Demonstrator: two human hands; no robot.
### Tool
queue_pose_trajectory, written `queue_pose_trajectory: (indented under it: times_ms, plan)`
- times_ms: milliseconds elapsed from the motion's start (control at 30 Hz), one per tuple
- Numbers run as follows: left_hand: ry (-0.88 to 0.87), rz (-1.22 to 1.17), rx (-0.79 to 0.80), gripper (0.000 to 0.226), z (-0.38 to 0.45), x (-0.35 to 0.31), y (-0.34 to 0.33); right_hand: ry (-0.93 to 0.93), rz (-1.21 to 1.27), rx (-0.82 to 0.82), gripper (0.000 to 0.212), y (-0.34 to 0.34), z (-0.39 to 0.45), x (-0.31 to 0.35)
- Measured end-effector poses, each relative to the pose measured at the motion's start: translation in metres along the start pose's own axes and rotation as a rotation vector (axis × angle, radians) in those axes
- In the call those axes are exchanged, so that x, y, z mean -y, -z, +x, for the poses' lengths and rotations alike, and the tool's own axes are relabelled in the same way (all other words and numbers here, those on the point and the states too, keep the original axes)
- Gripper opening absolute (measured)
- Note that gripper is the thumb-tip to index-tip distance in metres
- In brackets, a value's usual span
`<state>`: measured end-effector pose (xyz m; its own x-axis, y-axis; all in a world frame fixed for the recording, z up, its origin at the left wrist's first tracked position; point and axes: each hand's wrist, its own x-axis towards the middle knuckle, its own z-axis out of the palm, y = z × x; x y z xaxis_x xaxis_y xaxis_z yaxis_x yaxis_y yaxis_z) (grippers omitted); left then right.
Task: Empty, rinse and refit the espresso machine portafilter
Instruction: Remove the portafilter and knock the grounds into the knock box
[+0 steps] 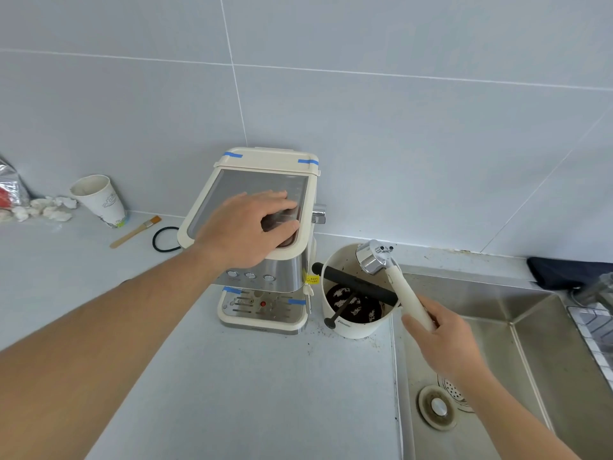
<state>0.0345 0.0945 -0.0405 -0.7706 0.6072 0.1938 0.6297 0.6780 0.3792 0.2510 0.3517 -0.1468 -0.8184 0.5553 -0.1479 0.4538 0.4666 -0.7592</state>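
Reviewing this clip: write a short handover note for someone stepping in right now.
Left hand rests on top of the espresso machine, steadying it.
Right hand grips the portafilter by its white handle, head turned over above the knock box.
Done: portafilter is off the machine; spent pucks lie in the knock box.
Left: finish emptying, rinse at the sink to the right, refit to the machine.

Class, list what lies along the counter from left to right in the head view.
Foil bag → paper cup → brush → espresso machine → knock box → sink.
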Motion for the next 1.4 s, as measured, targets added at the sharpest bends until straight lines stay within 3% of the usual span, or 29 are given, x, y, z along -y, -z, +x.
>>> queue_pose_trajectory:
  times_ms: [767,967,1167,1400]
  plan:
    - [-0.023,-0.002,-0.02,0.044,0.002,0.004,-0.001,0.027,-0.124,-0.073,0.046,-0.001,0.008,0.011]
    - [-0.033,-0.006,-0.023,0.045,0.002,0.005,-0.003,-0.028,-0.2,-0.018,0.044,-0.008,0.006,0.011]
    - [-0.035,-0.006,-0.034,0.045,0.003,0.005,-0.002,0.047,-0.17,-0.08,0.045,-0.009,-0.001,0.012]
    - [-0.033,-0.02,-0.037,0.044,0.002,0.005,-0.003,-0.035,-0.235,0.014,0.045,-0.01,0.007,0.014]
